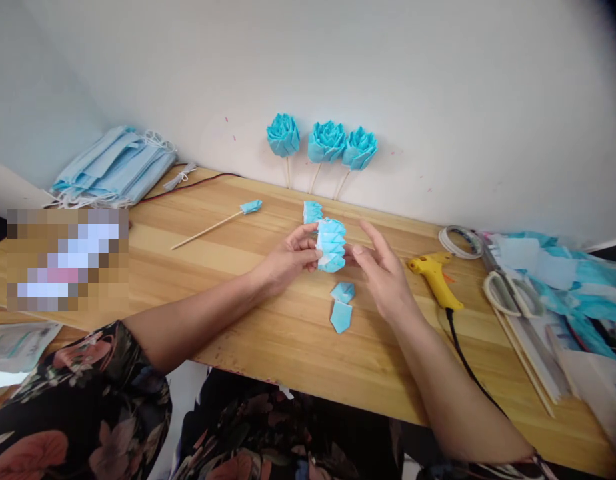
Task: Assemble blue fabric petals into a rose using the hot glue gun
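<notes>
My left hand (291,257) pinches a stack of folded blue petals (331,244) above the wooden table (268,340), thumb and fingers closed on its left side. My right hand (383,270) sits just to the right of the stack, fingers stretched out and touching its right edge. Two loose folded blue pieces (341,307) lie on the table just below the stack. Another small blue piece (312,211) lies behind it.
Three finished blue flowers on sticks (324,143) lean against the wall. A stick with a blue tip (215,225) lies to the left. Blue face masks (115,167) are piled at far left. A yellow glue gun (435,279), scissors (511,297), wire coil and blue scraps lie right.
</notes>
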### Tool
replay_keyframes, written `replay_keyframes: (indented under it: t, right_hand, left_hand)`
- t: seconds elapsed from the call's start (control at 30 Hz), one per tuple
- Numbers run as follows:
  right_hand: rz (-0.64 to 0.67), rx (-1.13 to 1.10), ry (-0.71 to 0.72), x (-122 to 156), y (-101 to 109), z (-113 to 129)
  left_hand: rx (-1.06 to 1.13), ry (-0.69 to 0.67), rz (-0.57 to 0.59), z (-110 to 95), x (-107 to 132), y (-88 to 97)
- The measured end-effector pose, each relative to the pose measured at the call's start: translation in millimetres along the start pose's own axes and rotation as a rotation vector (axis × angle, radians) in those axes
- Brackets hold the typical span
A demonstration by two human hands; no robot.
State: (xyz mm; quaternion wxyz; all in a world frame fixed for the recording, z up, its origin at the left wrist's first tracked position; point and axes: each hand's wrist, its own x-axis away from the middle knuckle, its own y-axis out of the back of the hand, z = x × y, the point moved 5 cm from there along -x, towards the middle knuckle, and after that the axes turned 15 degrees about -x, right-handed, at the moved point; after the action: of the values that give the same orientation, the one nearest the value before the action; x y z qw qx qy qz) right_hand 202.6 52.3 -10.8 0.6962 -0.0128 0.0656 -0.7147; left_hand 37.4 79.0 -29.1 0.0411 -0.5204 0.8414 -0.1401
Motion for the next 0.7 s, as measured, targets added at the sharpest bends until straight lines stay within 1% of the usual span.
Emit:
replay_keyframes:
  t: [0.1,0.2,0.27,0.33,0.4,0.43,0.57,0.63,0.7]
  right_hand:
    - [0.057,-0.016,-0.030,2.7,-9.3,2.2]
    - [0.045,-0.047,-0.048,3.5,-10.6,3.5]
    - [0.012,-0.097,-0.063,3.2,-7.8,4.8]
    - [-0.010,-0.175,-0.086,2.9,-5.1,6.7]
    - [-0.004,-0.257,-0.109,3.2,-4.6,9.2]
    - [0.007,-0.291,-0.118,3.7,-5.3,10.8]
    - [0.075,-0.374,-0.168,9.1,-12.1,17.1]
    - [0.148,-0.391,-0.212,13.6,-17.5,19.7]
    - [0.240,-0.380,-0.244,18.5,-22.4,21.6]
  left_hand:
    - [-0.028,-0.025,0.014,1.2,-0.3,-1.1]
    - [0.067,-0.008,0.028,2.9,-0.9,-1.8]
    - [0.195,0.085,0.059,6.0,-0.8,-3.2]
    - [0.296,0.215,0.123,9.6,0.7,-6.4]
    - [0.341,0.314,0.192,11.6,3.1,-9.6]
    - [0.351,0.340,0.217,11.9,4.0,-10.6]
    - [0.371,0.336,0.248,10.7,3.1,-11.7]
    - [0.363,0.314,0.228,9.2,0.5,-10.0]
    - [0.339,0.293,0.180,6.8,-2.4,-5.6]
